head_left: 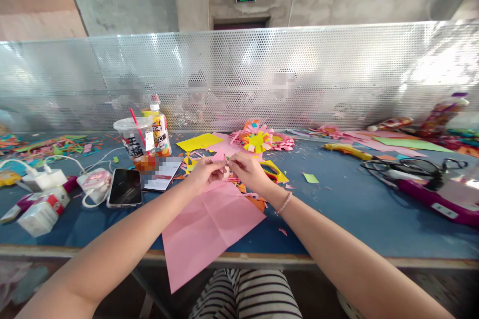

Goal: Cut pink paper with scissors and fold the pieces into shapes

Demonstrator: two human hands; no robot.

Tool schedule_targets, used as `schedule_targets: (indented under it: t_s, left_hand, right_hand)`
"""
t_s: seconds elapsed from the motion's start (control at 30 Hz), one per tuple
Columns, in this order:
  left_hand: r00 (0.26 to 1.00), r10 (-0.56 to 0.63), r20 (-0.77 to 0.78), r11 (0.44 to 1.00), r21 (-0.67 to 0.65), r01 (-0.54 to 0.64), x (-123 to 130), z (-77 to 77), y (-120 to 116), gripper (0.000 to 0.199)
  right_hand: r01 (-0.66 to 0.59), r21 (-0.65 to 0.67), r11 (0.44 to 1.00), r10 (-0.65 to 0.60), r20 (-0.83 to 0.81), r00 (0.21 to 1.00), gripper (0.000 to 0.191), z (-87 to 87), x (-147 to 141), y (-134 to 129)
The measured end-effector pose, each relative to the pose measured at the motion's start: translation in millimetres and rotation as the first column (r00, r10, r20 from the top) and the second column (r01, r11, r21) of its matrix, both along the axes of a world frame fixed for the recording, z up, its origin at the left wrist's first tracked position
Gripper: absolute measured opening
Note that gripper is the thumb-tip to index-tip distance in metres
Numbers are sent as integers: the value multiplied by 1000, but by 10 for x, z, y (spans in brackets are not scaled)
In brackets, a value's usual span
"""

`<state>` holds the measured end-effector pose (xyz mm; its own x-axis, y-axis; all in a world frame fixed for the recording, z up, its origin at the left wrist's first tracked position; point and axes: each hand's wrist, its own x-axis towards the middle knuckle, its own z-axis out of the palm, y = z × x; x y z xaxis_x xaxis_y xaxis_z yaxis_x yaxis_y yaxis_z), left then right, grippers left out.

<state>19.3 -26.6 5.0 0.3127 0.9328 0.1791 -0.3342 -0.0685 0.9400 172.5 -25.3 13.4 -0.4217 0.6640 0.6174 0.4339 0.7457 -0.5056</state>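
Observation:
My left hand (205,175) and my right hand (247,172) meet over the middle of the table, fingertips pinched close together. Whatever small piece is between them is too small to make out. Below my hands lies a creased pink paper sheet (213,224), one corner hanging over the table's front edge. Yellow-handled scissors (276,173) rest beside my right hand, partly hidden by it. Just beyond my hands are a layered paper flower (258,140) with a yellow centre and a yellow paper sheet (200,141). Colored scraps lie under and around my fingers.
Left of my arms are a phone (126,187), a plastic cup (132,139) with a red straw, a bottle (160,129) and white chargers (45,179). On the right lie a yellow utility knife (348,151), black cables and a purple tool (434,202). A perforated metal screen (337,75) stands behind.

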Motion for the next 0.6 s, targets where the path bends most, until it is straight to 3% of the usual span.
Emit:
schedule_targets:
  t_s: [0.17,0.43,0.6]
  left_hand:
    - [995,34,-90,999,27,-32,13,-66,8,18]
    - [987,17,-160,997,72,-5,23,-78,9,20]
    - [985,37,-171,996,89,-22,28,-72,5,23]
  right_hand:
    - [-70,-240,968,44,-109,993,31,-31,7,32]
    - [-38,-308,951,29,-35,999,33,-12,18,30]
    - [-172,-401,900,112,-168,979,31,-24,0,37]
